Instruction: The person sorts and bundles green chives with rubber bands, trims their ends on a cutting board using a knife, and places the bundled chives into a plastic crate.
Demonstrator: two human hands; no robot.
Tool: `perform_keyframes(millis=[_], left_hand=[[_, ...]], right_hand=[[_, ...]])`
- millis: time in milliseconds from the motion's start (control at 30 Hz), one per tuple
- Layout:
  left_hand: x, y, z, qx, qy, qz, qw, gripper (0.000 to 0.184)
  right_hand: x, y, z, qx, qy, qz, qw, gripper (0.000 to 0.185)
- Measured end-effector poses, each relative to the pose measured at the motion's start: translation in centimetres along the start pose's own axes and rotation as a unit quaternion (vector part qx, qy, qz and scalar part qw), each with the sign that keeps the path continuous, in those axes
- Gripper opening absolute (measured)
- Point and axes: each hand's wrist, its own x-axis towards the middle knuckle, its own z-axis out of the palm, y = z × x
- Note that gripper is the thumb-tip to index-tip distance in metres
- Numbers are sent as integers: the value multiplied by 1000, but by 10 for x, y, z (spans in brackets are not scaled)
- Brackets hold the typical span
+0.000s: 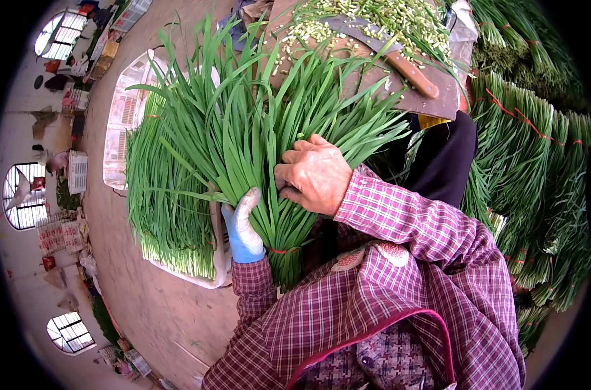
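Left hand (pixel 244 224), gloved, wrapped round green leafy bundle (pixel 243 149), thumb across front. Right hand (pixel 315 174), bare, fingers bent in against same leaves; can't tell if they pinch any. Red band (pixel 284 251) round bundle, just below left fingers. Leaf tips fan out beyond both hands. White crate (pixel 118 127) with more greens (pixel 172 195) to left of left fingers. Past right fingers: board (pixel 446 104), knife (pixel 409 71), chopped bits (pixel 399 26). Stacked bundles (pixel 529 143) well right of right fingers. Barred window (pixel 25 195) far left of left fingers.
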Motion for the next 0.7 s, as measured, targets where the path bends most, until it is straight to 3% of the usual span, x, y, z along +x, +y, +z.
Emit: perform_keyframes(millis=[167, 233, 267, 300, 367, 400, 467, 500, 567, 700], left_hand=[[2, 0, -1, -20, -15, 11, 1000, 47], [4, -7, -13, -22, 19, -10, 1000, 46], [4, -7, -14, -23, 19, -9, 1000, 46], [6, -6, -14, -46, -1, -12, 999, 45], [7, -7, -15, -70, -22, -15, 997, 44], [8, -8, -17, -60, -12, -10, 998, 43], [9, -9, -16, -49, -4, -5, 999, 42], [8, -8, -14, -31, 8, -6, 999, 43], [7, -7, -11, -11, 19, -6, 1000, 44], [5, -8, -15, 5, -3, 1, 1000, 64]], right_hand=[[-4, 3, 9, 31, 135, 23, 990, 16], [-2, 15, 6, 31, 189, 75, 979, 16], [-2, 28, -4, -1, 255, 72, 964, 13], [-4, 39, -17, -2, 257, 117, 959, 12], [-7, 42, -51, -176, 228, 160, 944, 12], [-6, 39, -55, -177, 228, 160, 944, 12], [-3, 32, -58, -216, 308, 48, 925, 13], [-2, 22, -52, -189, 280, 25, 941, 21], [-4, -3, -33, -150, 127, 36, 980, 29], [3, -33, 26, -81, 136, -43, 986, 43]])
